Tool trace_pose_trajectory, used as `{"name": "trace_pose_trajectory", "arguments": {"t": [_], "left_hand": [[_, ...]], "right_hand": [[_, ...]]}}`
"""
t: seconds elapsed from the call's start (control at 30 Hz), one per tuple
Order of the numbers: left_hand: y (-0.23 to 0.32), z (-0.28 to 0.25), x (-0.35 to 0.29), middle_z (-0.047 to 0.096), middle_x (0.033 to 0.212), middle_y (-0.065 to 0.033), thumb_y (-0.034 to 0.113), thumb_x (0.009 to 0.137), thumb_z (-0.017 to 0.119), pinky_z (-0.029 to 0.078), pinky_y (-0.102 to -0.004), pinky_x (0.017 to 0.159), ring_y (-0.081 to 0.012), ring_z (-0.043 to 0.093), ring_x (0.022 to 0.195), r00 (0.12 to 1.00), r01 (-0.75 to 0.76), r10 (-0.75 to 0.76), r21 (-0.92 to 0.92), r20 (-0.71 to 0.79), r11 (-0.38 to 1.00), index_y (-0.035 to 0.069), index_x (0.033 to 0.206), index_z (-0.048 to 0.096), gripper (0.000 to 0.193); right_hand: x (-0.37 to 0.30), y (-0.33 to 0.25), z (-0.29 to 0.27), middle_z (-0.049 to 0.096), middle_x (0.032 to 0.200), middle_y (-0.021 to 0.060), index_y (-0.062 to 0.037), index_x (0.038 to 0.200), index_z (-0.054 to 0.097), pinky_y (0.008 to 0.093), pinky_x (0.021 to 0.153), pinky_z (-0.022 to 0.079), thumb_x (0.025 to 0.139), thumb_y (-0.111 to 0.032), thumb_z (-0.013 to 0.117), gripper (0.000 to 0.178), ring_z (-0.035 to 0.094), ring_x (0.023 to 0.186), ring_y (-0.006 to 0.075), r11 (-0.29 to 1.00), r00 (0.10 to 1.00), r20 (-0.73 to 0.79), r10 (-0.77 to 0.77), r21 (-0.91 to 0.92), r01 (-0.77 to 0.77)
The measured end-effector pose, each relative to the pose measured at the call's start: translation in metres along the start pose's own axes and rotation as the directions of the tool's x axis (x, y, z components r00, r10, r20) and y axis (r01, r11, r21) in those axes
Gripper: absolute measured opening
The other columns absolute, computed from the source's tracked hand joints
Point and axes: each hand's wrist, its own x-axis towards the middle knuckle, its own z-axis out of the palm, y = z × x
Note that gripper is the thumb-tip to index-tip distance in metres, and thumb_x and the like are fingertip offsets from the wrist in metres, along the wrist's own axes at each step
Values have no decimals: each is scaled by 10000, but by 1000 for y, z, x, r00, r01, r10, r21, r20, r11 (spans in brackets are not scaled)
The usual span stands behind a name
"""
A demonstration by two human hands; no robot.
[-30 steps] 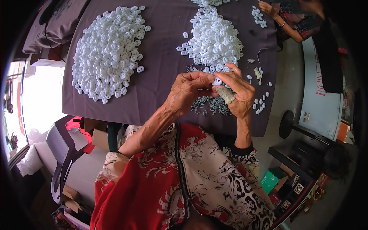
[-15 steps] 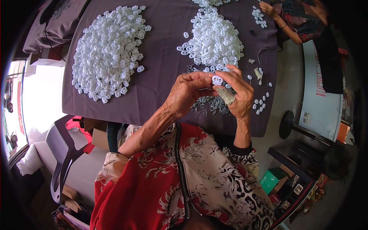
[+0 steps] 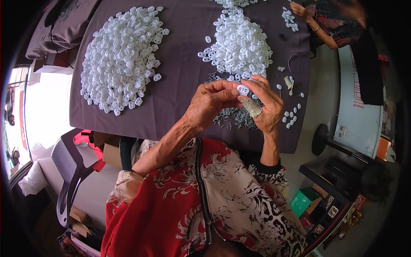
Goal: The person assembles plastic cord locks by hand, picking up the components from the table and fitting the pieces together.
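Head view. A dark cloth-covered table [image 3: 184,43] carries two heaps of small white oval two-holed pieces: the left heap [image 3: 122,60] lies along the left edge, the right heap [image 3: 239,43] nearer the right edge. Grey slivers [image 3: 234,118] are strewn by the near edge; loose white pieces [image 3: 290,116] lie close to the near right corner. A co-worker's hand [image 3: 301,9] is at the far right corner. On the floor stand a chair [image 3: 70,158], off the near left corner, and a pale panel [image 3: 359,98], beyond the right edge. A cardboard box [image 3: 112,156] sits by the near edge, a green box [image 3: 305,199] beyond the near right corner; the contents of both are indistinct. Above the slivers, the left hand [image 3: 207,103] and right hand [image 3: 269,103], fingertips pinched together, grip one white piece [image 3: 243,90] between them; a pale ribbed wrap [image 3: 251,107] covers a right-hand digit.
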Motion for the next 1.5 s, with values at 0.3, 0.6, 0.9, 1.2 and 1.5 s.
{"name": "trace_pose_trajectory", "arguments": {"t": [0.3,0.6,0.9,1.2,1.5], "left_hand": [[3,4,0,601,800,-69,171,849,572,507,-299,724,-172,607,793,999,27,-28,-19,-40,999,-8,891,588,184],[1,1,1,609,818,-87,168,849,568,505,-302,728,-179,605,772,997,37,-40,-51,-59,998,-4,890,581,177],[0,-2,2,613,830,-96,118,848,551,512,-331,738,-185,603,771,999,39,-42,-97,-28,995,-9,893,578,137],[-4,-4,4,618,865,-71,86,855,531,513,-350,745,-171,600,820,1000,16,-15,27,-23,1000,18,916,589,108],[-3,-3,4,621,861,-69,97,851,544,507,-323,735,-160,600,799,997,-23,31,102,-76,995,19,909,588,107]], "right_hand": [[-1,3,3,615,916,110,-18,979,619,289,729,477,644,-84,728,358,605,834,216,998,1000,-30,-3,-68,1],[-1,2,4,601,878,111,-41,1028,600,302,678,484,667,-9,695,375,591,790,224,999,999,-23,25,33,-24],[-2,3,4,593,864,107,-39,1032,596,285,656,482,682,47,640,363,594,762,207,997,998,-22,61,54,-60],[-4,4,4,622,911,107,-19,1013,594,294,748,471,698,-2,645,320,612,845,216,993,994,3,106,44,-106],[-2,3,7,627,910,95,-31,1010,602,276,748,468,687,-10,670,330,611,837,199,996,995,-23,95,7,-94]]}}
